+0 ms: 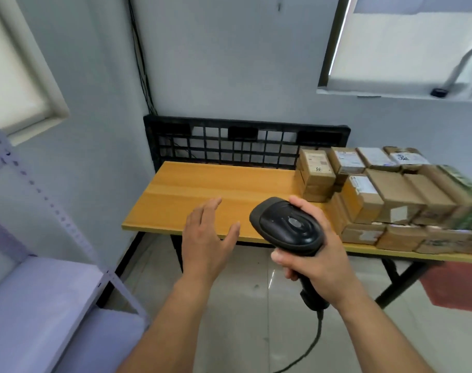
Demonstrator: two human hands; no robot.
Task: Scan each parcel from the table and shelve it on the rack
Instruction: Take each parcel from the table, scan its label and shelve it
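Wooden table (202, 189) edge bare — left hand (206, 239) fingers spread, right hand (314, 261) gripping scanner (287, 226).

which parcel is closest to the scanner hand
The tall parcel with the handwritten label, at the stack's left end, just beyond the right hand; the others lie farther right.
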